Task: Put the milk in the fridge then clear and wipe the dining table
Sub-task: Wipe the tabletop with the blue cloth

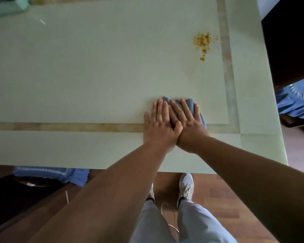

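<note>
Blue cloth (pixel 191 105) lies under our flat, straight fingers (pixel 186 107), left hand (pixel 158 127) overlapping right hand (pixel 188 127), near the table's (pixel 77 76) near right corner. We should press evenly and sweep toward the orange crumbs (pixel 203 41) by the right edge.
</note>
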Demonstrator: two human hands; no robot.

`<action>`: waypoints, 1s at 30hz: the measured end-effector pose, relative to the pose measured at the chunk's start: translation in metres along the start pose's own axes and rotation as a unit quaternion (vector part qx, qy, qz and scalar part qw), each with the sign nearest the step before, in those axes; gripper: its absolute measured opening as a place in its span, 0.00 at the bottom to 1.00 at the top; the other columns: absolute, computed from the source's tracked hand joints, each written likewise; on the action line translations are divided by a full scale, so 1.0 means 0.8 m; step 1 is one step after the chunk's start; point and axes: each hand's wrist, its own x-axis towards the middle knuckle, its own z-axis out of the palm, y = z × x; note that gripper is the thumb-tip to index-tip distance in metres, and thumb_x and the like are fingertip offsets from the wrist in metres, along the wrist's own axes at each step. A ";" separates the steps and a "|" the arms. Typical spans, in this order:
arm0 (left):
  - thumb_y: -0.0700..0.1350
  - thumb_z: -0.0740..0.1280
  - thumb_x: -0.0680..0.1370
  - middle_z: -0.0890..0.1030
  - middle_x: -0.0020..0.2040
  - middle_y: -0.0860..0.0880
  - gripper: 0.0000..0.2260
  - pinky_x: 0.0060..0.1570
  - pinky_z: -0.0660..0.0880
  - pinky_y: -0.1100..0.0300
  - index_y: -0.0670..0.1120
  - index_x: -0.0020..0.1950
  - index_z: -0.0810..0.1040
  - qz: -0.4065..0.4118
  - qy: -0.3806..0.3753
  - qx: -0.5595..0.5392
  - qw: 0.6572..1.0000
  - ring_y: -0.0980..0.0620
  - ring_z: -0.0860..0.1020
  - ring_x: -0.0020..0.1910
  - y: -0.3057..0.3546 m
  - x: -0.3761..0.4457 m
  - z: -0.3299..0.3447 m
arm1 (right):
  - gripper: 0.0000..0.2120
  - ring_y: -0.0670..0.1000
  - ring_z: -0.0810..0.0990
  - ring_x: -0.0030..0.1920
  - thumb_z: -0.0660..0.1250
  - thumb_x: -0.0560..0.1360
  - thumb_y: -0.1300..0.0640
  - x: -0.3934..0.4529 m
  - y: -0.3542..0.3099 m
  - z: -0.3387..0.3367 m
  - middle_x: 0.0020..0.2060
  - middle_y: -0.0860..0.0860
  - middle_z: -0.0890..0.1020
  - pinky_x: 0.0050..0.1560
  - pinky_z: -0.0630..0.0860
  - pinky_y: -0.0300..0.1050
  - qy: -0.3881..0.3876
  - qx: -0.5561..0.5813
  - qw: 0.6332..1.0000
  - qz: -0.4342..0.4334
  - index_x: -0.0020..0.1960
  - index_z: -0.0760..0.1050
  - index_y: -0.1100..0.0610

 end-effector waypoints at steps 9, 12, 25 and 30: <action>0.62 0.39 0.77 0.37 0.80 0.48 0.35 0.77 0.39 0.46 0.45 0.80 0.37 0.061 -0.011 0.009 0.998 0.53 0.35 0.78 -0.061 -0.033 -0.002 | 0.38 0.61 0.30 0.76 0.48 0.78 0.42 -0.014 -0.072 0.000 0.78 0.54 0.33 0.74 0.39 0.68 -0.022 -0.001 0.998 0.050 0.79 0.32 0.54; 0.63 0.37 0.76 0.37 0.80 0.48 0.36 0.77 0.39 0.46 0.45 0.80 0.37 0.064 -0.011 0.012 0.998 0.53 0.35 0.78 -0.094 -0.047 -0.003 | 0.38 0.62 0.34 0.78 0.44 0.75 0.42 -0.009 -0.104 0.004 0.80 0.55 0.39 0.74 0.40 0.69 -0.010 0.004 0.999 0.049 0.80 0.38 0.55; 0.62 0.40 0.81 0.36 0.80 0.51 0.32 0.77 0.42 0.45 0.47 0.79 0.35 -0.002 -0.046 0.038 0.998 0.53 0.35 0.78 -0.242 -0.108 -0.031 | 0.32 0.63 0.30 0.76 0.41 0.79 0.46 0.042 -0.240 -0.011 0.78 0.52 0.33 0.73 0.38 0.70 -0.075 -0.036 0.996 -0.037 0.79 0.32 0.52; 0.64 0.41 0.81 0.34 0.79 0.51 0.34 0.77 0.43 0.45 0.47 0.79 0.34 -0.004 -0.097 0.050 0.994 0.54 0.34 0.77 -0.277 -0.134 -0.038 | 0.34 0.62 0.34 0.78 0.47 0.81 0.41 0.036 -0.268 -0.029 0.79 0.51 0.36 0.72 0.38 0.71 -0.091 -0.085 0.988 -0.089 0.79 0.34 0.51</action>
